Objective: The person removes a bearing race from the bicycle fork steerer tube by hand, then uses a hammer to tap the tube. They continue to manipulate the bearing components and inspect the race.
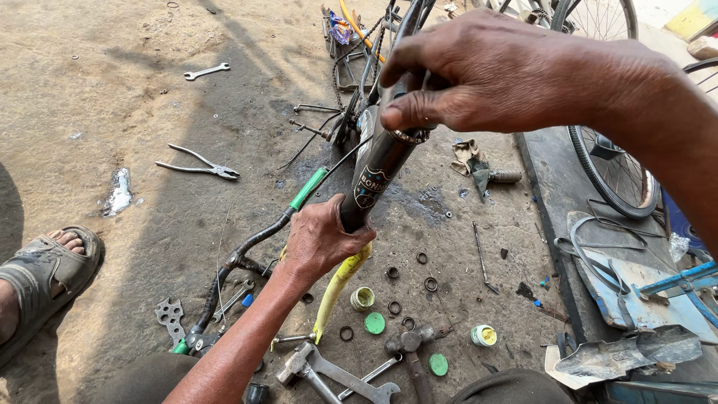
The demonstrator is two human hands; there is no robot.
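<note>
Nearest the lens, right hand (486, 71), fingers curled over the upper end of a black bicycle head tube (378, 168), thumb and forefinger pinching a silvery bearing ring (410, 136) at the tube's rim. Below, left hand (318, 239) wrapped tight around the lower end of the same tube, just above a yellow fork blade (338, 284). Tube tilted, lower end toward the camera, upper end leaning away toward the frame beyond. Black handlebar with green grip (308, 188) beside the left hand. On the dirty concrete floor (112, 112) beneath: small dark rings (431, 284), two little open tins (363, 298), green lids (375, 323), a hammer (407, 346), spanners (359, 381). Farther left, pliers (202, 166), a lone wrench (206, 72), a sandalled foot (45, 262). Bicycle wheel (613, 172) at right.
</note>
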